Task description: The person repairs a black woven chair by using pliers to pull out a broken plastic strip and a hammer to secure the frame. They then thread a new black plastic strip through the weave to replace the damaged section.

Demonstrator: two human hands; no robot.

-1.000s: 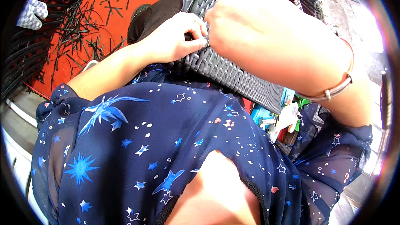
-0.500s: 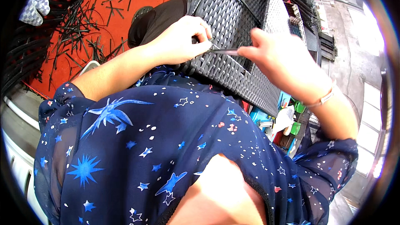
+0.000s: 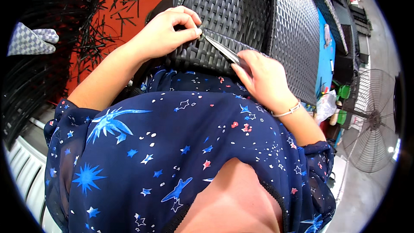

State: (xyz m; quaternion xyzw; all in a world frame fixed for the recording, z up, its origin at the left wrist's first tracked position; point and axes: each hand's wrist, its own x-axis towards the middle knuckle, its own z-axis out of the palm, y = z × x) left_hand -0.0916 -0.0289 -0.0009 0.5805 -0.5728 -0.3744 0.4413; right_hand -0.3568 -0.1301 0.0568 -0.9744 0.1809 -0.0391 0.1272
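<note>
Metal tool (image 3: 222, 49) is clamped in right grip (image 3: 267, 77); left grip (image 3: 165, 32), hold unclear, touches wicker (image 3: 207, 58).

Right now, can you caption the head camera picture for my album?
Right hand holds a pointed silver metal tool near the left hand, over a black woven panel.

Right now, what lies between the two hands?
In the head view, a pointed metal tool in the right hand points toward the left hand, over black weave.
</note>
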